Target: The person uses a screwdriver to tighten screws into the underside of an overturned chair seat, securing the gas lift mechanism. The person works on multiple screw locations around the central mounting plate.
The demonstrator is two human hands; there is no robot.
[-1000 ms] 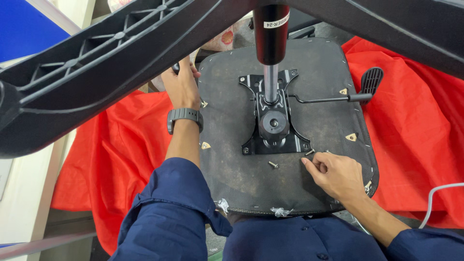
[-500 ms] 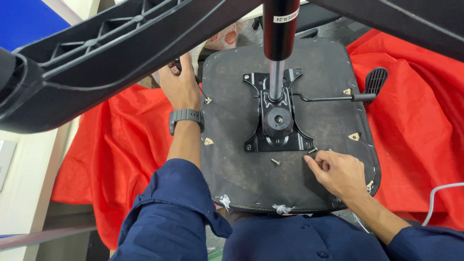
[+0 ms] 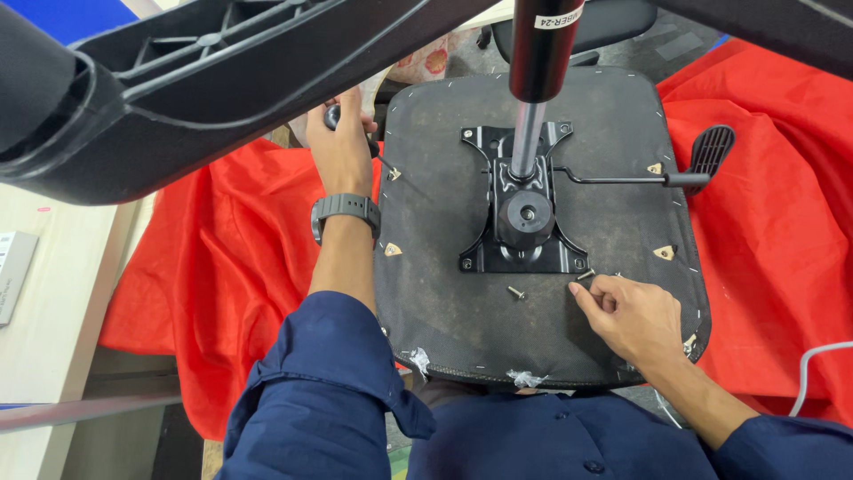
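Nearest: dark blue shirt (image 3: 569, 444) with buttoned front, both sleeves (image 3: 311, 400) of the same cloth reaching forward. Right hand (image 3: 633, 317) resting on the underside of an upturned chair seat (image 3: 444, 293), fingertips (image 3: 582, 293) pinched at a small screw (image 3: 585, 275) lying at the lower right corner of the black metal mounting plate (image 3: 524, 253); whether the screw is actually gripped or only touched, cannot tell. Second loose screw (image 3: 515, 292) lying free on the seat board just below the plate's lower edge, apart from the hand. Seat underside dark grey, worn, stapled round the rim, tufts of white stuffing showing at the near edge, small tan triangular tabs (image 3: 392, 250) near the corners. Left hand (image 3: 342, 147), dark wristwatch (image 3: 345, 210) on the wrist, at the seat's far left edge, fingers clenched round a small dark knob or handle (image 3: 332, 116), its shape mostly hidden. Plate centred on the seat, round black hub in its middle, thin lever rod (image 3: 613, 180) running right to a ribbed black paddle (image 3: 713, 148) past the seat's edge. Gas lift cylinder (image 3: 536, 80), black upper part and bright steel shaft, rising from the plate toward the camera. Red cloth (image 3: 222, 267) spread beneath the seat on both sides. Black ribbed plastic chair base arm (image 3: 195, 80) crossing the upper left, close to the lens. Pale tabletop (image 3: 44, 311) at far left.
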